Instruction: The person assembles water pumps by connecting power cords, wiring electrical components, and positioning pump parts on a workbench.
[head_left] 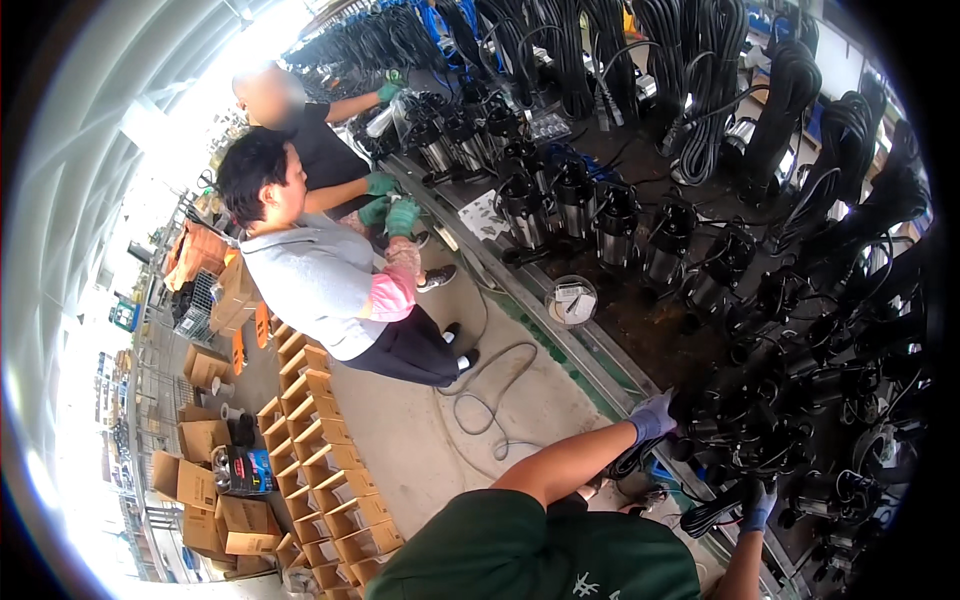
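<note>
At the far left of the frame, open cardboard boxes (325, 455) stand in rows on the concrete floor (420, 440), with more flattened and stacked cartons behind them toward the lower left. Above them, in the upper left, two co-workers in green gloves bend over the near edge of a long workbench (640, 340); one wears a grey top with a pink sleeve cover (392, 292), the other a black shirt. A grey hose (490, 400) loops across the floor just below them.

Toward the lower middle, the person's own arms come in from the bottom edge. The left hand (654, 415), in a pale purple glove, is closed around a black cable (640, 455) at the bench edge; the cable drops from the fist down and to the left, below the hand. A small clear round tub (571, 298) sits on the bench above it, well apart.

Further right, the right hand (760, 500), in a blue glove, grips a bundled black cable coil (712, 516), which juts out to the left of the fist, near the lower edge of the frame.

Across the right half, dark pump units (760, 420) with shiny steel bodies crowd the bench, and thick black cable bundles (700, 90) hang along the top.
</note>
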